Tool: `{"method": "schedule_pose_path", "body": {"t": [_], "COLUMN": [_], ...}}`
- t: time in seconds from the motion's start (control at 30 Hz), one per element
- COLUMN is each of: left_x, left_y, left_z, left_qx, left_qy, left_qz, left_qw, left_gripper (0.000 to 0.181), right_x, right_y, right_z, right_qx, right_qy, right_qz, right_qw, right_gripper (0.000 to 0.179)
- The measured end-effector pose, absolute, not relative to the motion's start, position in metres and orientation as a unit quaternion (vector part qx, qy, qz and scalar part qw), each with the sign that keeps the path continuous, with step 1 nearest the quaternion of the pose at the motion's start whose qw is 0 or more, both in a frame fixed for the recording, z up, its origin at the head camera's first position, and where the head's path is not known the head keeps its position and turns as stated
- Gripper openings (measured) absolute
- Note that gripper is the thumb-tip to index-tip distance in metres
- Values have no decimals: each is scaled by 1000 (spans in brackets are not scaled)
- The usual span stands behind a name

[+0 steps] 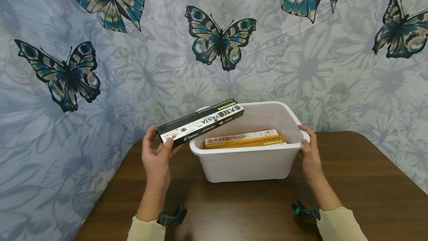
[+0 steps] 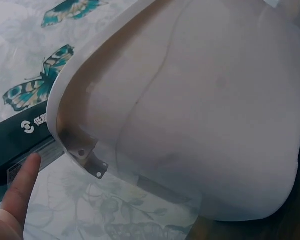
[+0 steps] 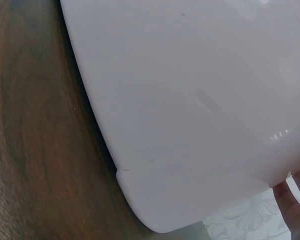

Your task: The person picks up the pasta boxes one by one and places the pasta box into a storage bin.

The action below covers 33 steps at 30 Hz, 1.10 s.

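In the head view my left hand [image 1: 156,155] grips one end of a black and white pasta box [image 1: 204,120], which tilts up to the right over the left rim of a white plastic tub [image 1: 245,164]. My right hand [image 1: 311,155] holds the tub's right rim, thumb in front. Inside the tub lies an orange and white pasta box [image 1: 245,139]. The left wrist view shows a finger of my left hand [image 2: 17,200] against the dark box [image 2: 15,135], beside the tub's outer wall. Fingers of my right hand [image 3: 292,205] curl at the rim in the right wrist view.
The tub stands on a dark brown wooden table [image 1: 240,211]. Behind it hangs a pale floral cloth [image 1: 160,70] printed with teal butterflies. Each wrist wears a dark strap, one at the left [image 1: 172,217] and one at the right [image 1: 305,210].
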<state>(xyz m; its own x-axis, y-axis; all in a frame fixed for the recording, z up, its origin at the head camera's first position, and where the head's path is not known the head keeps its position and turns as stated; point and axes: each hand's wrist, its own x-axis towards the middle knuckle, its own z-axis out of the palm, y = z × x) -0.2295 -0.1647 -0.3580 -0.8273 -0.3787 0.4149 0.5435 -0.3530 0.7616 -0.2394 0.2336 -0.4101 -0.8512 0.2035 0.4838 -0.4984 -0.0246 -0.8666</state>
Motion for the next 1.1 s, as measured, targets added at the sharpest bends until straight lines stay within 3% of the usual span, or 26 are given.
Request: {"method": "schedule_pose_path", "body": {"t": [0.3, 0.57, 1.1], "left_x": [-238, -250, -297], "left_y": [-159, -148, -139], "left_z": [-347, -339, -335], "left_qx": [-55, -52, -72], "left_qy": [-589, -697, -786], "left_qz": [-771, -698, -604], "left_qw": [235, 154, 109], "left_gripper": [59, 62, 70], "right_x": [-240, -241, -242], "right_y": [236, 235, 233], "right_z": [-410, -412, -412], "right_qx": [114, 120, 125], "right_qy": [-646, -647, -644], "right_qz": [712, 710, 711], "right_qw": [251, 251, 254], "right_gripper": [50, 50, 50]}}
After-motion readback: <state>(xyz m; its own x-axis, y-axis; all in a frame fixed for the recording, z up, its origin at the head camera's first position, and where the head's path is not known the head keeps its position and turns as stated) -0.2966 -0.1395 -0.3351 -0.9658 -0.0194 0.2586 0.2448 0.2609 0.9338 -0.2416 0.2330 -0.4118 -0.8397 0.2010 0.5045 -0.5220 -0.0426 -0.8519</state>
